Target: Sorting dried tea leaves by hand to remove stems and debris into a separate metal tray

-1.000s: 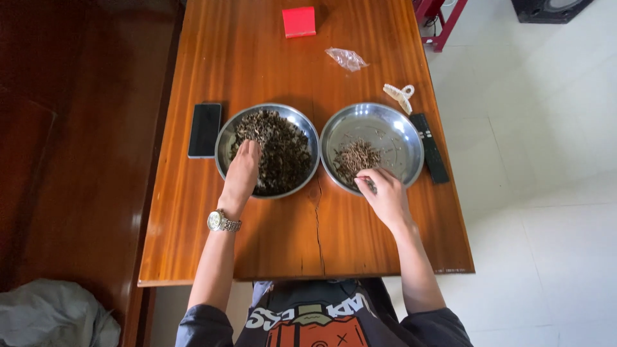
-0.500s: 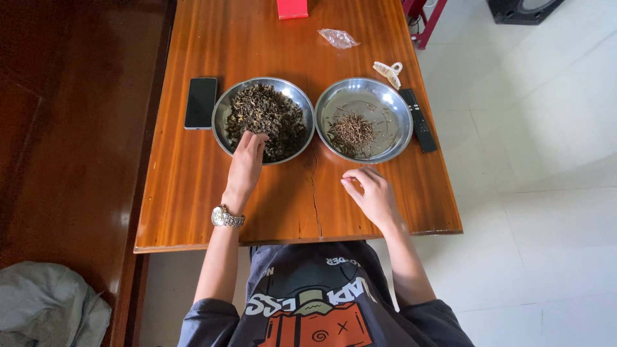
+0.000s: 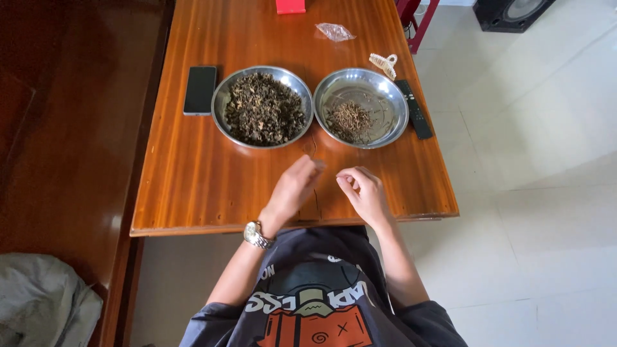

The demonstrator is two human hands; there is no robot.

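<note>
At the left of the brown wooden table, the round steel bowl of dark dried leaves sits beside the round steel bowl of sorted brown stems. Nearer the edge, left hand and right hand hover together, fingertips pinched; whether they grip anything, I cannot tell. Those leaves look light, brittle, crumbly: pinch them gently.

A: Any packages or screens on the table?

B: A phone lies flat at the left, just beside the fuller bowl; its screen is dark and rectangular.

A: Anything else?

B: A small clear plastic bag, crumpled, lies toward the far end. Left of it, a red box is cut off by the top edge. A black remote lies just beside the right bowl.
</note>
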